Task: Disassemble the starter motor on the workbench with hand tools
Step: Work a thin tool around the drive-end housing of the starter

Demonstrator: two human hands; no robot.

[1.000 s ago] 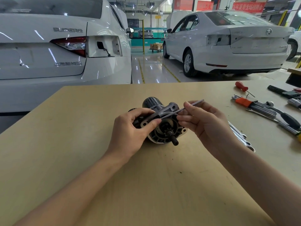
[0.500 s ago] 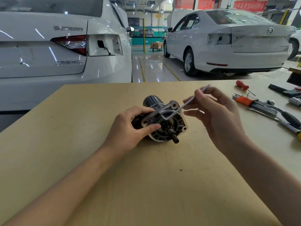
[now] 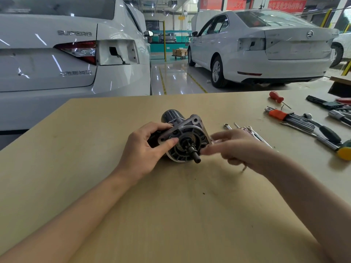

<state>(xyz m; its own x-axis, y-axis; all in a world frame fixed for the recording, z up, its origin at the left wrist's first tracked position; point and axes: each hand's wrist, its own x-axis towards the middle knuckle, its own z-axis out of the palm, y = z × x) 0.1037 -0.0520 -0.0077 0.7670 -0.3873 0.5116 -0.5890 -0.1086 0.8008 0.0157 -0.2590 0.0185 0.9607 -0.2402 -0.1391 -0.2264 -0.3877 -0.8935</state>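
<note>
The starter motor [image 3: 187, 136] lies on the wooden workbench [image 3: 95, 149], its flanged nose and short shaft pointing toward me. My left hand [image 3: 144, 149] grips its left side, with the thumb pressed on the flange face. My right hand [image 3: 239, 147] is blurred, just right of the motor, its fingers reaching toward the flange edge. A thin metal tip of the hex key [image 3: 244, 168] pokes out below that hand; the rest of the key is hidden in it.
Combination wrenches [image 3: 254, 133] lie just behind my right hand. Farther right are a hex key set in an orange holder [image 3: 281, 114], a red screwdriver [image 3: 275, 96], a black-handled tool [image 3: 328, 133] and a yellow-faced mallet [image 3: 344, 153]. Two white cars stand beyond the bench.
My right hand lifted the hex key out of the flange, then dropped low to the motor's right side. The motor has turned so its face points more toward me.
</note>
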